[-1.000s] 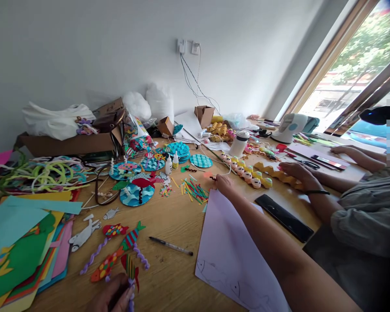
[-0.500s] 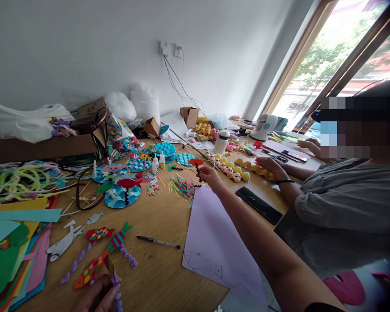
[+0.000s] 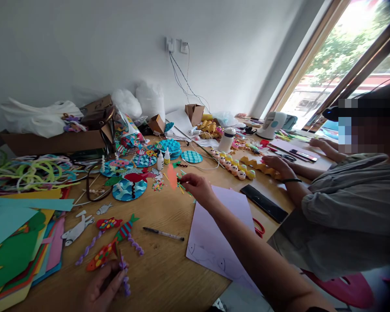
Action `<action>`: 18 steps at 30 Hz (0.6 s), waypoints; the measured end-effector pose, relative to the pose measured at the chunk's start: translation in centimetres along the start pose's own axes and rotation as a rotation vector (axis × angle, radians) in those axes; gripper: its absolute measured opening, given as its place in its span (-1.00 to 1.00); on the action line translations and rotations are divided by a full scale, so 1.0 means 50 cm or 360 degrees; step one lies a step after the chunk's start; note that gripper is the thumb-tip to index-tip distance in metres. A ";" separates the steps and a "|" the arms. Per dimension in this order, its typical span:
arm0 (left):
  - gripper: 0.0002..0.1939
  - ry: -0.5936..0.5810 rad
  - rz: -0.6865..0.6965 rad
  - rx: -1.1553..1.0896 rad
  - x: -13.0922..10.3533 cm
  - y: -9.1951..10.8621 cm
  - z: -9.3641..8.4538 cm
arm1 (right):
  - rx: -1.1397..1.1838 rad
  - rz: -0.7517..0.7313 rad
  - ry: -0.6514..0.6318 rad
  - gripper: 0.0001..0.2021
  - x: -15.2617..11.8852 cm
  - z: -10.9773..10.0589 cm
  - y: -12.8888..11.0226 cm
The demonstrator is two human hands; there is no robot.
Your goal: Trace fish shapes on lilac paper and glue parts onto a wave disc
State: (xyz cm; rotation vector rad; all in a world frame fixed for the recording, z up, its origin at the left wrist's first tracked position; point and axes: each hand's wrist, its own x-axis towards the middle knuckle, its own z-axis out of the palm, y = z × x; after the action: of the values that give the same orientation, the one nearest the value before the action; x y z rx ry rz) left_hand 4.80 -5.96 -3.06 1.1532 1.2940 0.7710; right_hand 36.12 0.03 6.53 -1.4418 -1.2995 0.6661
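My left hand point(image 3: 105, 281), low in the view, pinches a fish cutout with a curly purple pipe cleaner point(image 3: 126, 279). Just above it lies an orange spotted fish point(image 3: 100, 256), beside a striped green and red fish point(image 3: 126, 228) and a red spotted fish point(image 3: 108, 223). Over the middle of the table my right hand point(image 3: 196, 187) is closed at the fingertips by an orange-red piece point(image 3: 172, 176), blurred by motion. Small coloured paper strips lie partly hidden under that hand. A purple sheet with drawn fish point(image 3: 211, 247) is under my right forearm.
A black pen point(image 3: 163, 234) lies mid-table. Stacked coloured paper point(image 3: 53, 251) and pipe cleaners point(image 3: 35, 175) are at left. Blue discs point(image 3: 129, 190), glue bottles point(image 3: 160, 161) and a white bottle point(image 3: 226, 141) stand farther back. At right, another person point(image 3: 354, 208) works beside a black case point(image 3: 264, 203).
My right hand has moved left and slightly down with the orange-red piece, away from the blue disc. My left hand keeps its pinch. The whole view has shifted a little.
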 end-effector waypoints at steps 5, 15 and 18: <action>-0.52 -0.0017 0.0035 -0.0062 -0.024 0.042 0.008 | -0.0743 -0.0522 0.0015 -0.85 -0.050 0.038 -0.047; -0.49 0.0139 0.0071 -0.0098 -0.051 0.064 -0.009 | -0.0701 -0.0446 -0.0111 -0.90 -0.084 0.094 -0.073; -0.53 0.0201 0.0132 -0.0145 -0.048 0.060 -0.013 | -0.0277 -0.0172 -0.0193 -0.98 -0.096 0.124 -0.067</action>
State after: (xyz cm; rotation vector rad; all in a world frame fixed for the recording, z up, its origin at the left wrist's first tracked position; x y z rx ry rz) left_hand 4.25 -7.17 0.62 1.1049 1.3073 0.9671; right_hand 28.10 -2.90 6.63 -1.4768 -1.5507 0.5878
